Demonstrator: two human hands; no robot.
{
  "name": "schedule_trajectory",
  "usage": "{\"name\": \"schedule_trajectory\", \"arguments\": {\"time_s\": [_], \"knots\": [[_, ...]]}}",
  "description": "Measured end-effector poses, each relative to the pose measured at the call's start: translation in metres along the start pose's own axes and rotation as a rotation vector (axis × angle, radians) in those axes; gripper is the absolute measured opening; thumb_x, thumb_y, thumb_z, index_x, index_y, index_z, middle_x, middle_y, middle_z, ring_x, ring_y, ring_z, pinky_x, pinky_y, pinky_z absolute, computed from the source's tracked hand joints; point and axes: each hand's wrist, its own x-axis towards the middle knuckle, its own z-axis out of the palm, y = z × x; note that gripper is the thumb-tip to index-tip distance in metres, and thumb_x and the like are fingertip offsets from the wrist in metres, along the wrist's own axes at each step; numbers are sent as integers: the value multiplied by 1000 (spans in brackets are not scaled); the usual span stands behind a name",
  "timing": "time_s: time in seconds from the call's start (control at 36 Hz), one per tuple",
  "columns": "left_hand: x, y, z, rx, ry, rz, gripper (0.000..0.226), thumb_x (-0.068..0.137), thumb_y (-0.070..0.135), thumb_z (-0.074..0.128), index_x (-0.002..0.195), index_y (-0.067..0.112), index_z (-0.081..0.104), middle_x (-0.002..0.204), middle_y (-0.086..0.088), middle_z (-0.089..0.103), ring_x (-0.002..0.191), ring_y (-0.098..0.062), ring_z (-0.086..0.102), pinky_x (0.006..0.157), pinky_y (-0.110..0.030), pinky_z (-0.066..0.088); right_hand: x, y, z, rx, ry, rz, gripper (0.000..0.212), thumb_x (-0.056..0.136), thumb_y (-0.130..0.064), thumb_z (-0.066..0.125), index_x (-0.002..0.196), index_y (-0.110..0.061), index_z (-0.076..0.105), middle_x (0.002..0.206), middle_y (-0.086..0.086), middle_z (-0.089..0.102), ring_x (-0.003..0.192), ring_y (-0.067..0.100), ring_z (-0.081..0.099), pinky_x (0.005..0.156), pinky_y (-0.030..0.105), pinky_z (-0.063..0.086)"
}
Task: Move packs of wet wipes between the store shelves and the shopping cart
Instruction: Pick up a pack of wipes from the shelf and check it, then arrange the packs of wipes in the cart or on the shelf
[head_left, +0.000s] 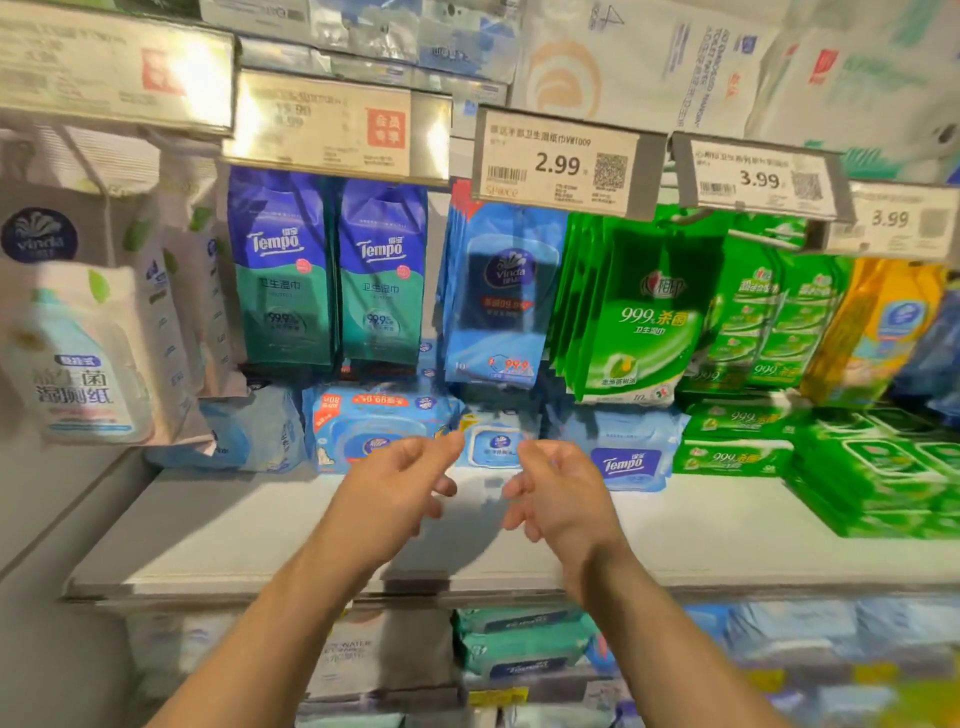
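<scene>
Now two Tempo packs (332, 270) hanging; left hand (395, 493), right hand (561, 493) empty.

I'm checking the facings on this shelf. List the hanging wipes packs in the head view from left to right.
White Vinda packs → two blue-and-teal Tempo packs → blue Vinda packs → green 999 packs → smaller green packs → yellow packs. Both hands hold nothing.

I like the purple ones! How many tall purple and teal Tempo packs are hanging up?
2. One tall purple and teal Tempo pack hangs left of the other, side by side under the glossy price tags. More may hang hidden behind them.
</scene>
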Motion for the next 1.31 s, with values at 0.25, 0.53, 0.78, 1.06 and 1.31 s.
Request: {"name": "schedule_trajectory", "arguments": {"time_s": [0.25, 0.53, 0.78, 1.06, 1.31], "knots": [[-32, -47, 10, 544, 1, 91, 91, 63, 87, 32, 132, 36, 62, 134, 17, 62, 126, -10, 56, 104, -29, 42, -44, 35, -49, -780, 124, -115, 44, 98, -46, 56, 135, -22, 53, 120, -5, 68, 105, 14, 63, 91, 25, 44], [-91, -40, 43, 871, 42, 169, 102, 64, 87, 27, 148, 32, 46, 152, 11, 48, 140, -16, 40, 116, -34, 35, -80, 50, -102, -1015, -78, -46, 67, 102, -45, 48, 160, -20, 24, 166, 0, 25, 152, 17, 25, 124, 26, 19], [-174, -39, 78, 987, 113, 58, 93, 77, 85, 45, 151, 29, 42, 153, 8, 47, 140, -17, 41, 115, -37, 36, -117, 64, -146, -1145, -177, -277, 59, 101, -47, 48, 151, -17, 36, 152, 7, 44, 139, 28, 39, 116, 39, 33], [-285, -43, 47, 975, 327, -253, 86, 80, 79, 55, 153, 36, 37, 156, 11, 42, 142, -15, 38, 114, -35, 37, -155, 89, -100, -1126, -465, -384, 65, 99, -48, 52, 150, -10, 39, 154, 12, 43, 143, 28, 38, 115, 37, 31], [-382, -48, -22, 870, 553, -490, 94, 76, 88, 48, 155, 39, 32, 163, 9, 33, 148, -17, 33, 114, -43, 39, -228, 82, -2, -1131, -753, -554, 59, 99, -50, 51, 148, -18, 39, 148, 4, 45, 134, 26, 46, 108, 38, 40]]}}
